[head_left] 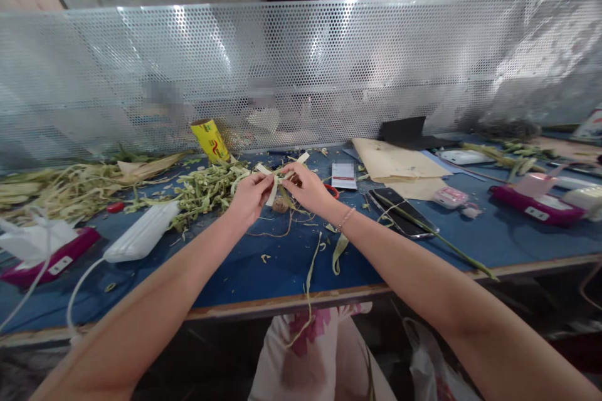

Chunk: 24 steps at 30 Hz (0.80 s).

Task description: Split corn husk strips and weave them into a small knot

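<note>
Both my hands meet over the middle of the blue table. My left hand pinches pale green leaf strips, its fingers closed on them. My right hand grips the same bundle of strips from the other side, fingers curled shut, a thin bracelet on the wrist. The strips cross between the two hands and stick out above them. A small brownish ball lies on the table just below the hands. Loose strips hang down from the table's front edge.
A heap of green leaves and scraps lies left of the hands, with a yellow roll behind. A white box and magenta devices sit at the sides. Two phones, brown paper and a perforated metal screen are nearby.
</note>
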Each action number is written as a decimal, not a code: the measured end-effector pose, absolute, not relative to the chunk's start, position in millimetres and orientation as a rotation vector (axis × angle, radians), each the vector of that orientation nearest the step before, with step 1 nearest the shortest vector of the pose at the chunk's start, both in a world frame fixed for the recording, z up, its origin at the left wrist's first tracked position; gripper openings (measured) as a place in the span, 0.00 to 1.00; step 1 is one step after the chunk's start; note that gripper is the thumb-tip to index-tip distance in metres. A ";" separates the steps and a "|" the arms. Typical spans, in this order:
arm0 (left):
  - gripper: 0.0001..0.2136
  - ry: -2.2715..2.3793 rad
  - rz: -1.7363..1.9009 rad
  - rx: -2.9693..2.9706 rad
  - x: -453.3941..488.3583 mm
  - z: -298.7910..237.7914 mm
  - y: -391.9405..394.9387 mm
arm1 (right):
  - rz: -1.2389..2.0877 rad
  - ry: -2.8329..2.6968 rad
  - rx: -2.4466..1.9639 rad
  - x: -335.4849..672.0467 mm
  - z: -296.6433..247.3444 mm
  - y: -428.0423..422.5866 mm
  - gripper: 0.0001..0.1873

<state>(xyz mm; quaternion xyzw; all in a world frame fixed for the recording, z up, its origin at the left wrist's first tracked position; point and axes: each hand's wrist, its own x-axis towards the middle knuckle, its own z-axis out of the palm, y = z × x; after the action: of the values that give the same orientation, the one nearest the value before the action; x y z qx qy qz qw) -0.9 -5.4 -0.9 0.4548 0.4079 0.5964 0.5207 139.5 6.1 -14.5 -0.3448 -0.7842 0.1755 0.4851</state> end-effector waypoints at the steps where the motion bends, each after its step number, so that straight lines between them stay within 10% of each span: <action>1: 0.11 0.981 1.429 1.096 -0.6 -1.1 -5.4 | 0.417 -1.904 -0.834 139.6 -14.3 6.6 0.07; 24: 0.02 1.096 1.217 0.969 -9.3 -1.1 1.9 | 0.176 -2.118 -0.740 141.6 -17.6 10.7 0.06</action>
<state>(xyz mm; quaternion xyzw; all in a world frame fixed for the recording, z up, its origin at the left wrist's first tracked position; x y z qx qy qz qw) -9.3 1.9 -1.1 0.4146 0.4691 0.5206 0.5806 141.6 10.7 -17.6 -0.2965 -0.8493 0.0707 0.4309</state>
